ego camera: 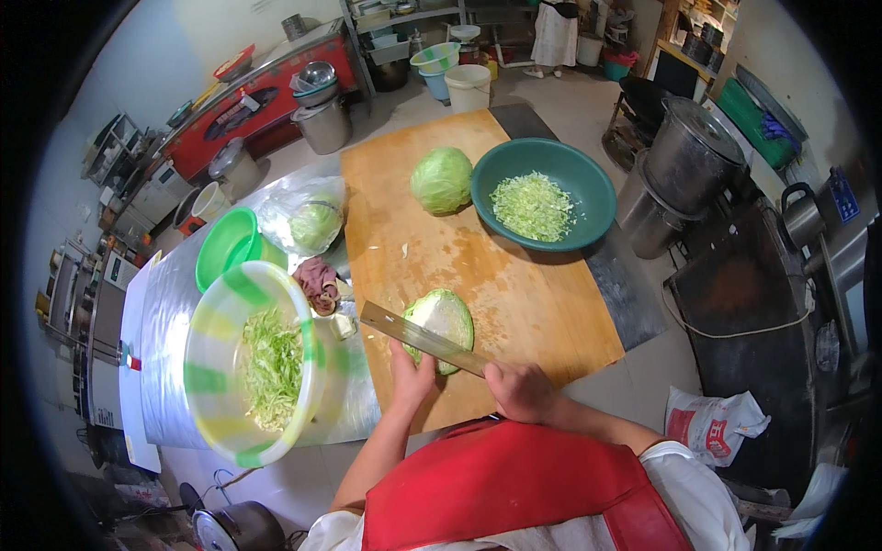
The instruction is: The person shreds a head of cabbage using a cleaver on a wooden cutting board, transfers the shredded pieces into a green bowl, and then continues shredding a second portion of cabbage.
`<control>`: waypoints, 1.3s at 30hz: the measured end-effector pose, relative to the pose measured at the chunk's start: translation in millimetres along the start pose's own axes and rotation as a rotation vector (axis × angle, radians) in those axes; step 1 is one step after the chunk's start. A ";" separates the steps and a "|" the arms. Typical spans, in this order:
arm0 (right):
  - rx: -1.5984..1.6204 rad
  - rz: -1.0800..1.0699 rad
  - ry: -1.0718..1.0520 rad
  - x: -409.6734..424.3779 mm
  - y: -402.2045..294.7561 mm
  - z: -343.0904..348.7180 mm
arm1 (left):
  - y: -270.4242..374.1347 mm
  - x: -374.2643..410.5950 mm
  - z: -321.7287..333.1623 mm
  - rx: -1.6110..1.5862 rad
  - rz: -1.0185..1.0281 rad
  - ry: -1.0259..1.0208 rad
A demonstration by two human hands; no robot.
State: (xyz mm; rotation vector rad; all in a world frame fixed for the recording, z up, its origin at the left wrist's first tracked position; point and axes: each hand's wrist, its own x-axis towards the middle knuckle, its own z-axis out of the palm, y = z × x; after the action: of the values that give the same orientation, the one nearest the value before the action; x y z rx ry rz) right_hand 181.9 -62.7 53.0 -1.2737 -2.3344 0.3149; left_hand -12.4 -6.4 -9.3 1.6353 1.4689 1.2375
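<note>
A cut piece of green cabbage (441, 324), its pale cut face up, lies near the front of the wooden board (413, 172). My right hand (520, 392) is closed round the handle end of a kitchen knife (420, 337) with a broad blade. The blade slants across the cabbage piece, partly hiding it, and its tip points to the left. My left hand (413, 375) holds the near left side of that piece, its fingertips partly hidden by the blade. Farther back, a whole cabbage (442, 180) stands beside a dark green basin (599, 213) with chopped cabbage (532, 206) in it.
At left, a large striped plastic basin (207, 372) holds shredded cabbage (274, 365). Near it are a green basin (224, 248), a bagged cabbage (310, 220) and a crumpled cloth (318, 282). Stacked metal pots (689, 158) stand at right. Another person (555, 34) is at the back.
</note>
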 end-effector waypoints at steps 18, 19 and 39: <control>0.071 0.195 -0.170 46.5 0.7 1.7 | 29.7 1.6 17.3 0.366 0.097 0.015; 0.073 0.217 -0.206 51.8 -0.4 0.2 | 25.9 1.8 15.8 0.348 0.063 0.012; 0.583 0.428 0.079 41.5 36.7 -25.8 | 17.9 22.8 -14.4 0.182 0.005 0.038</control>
State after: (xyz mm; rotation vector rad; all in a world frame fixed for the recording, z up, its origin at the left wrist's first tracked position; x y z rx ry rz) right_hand 202.3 -8.4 72.2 -1.4183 -1.6906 0.9794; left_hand -19.6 10.1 17.6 1.7416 1.6429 1.1717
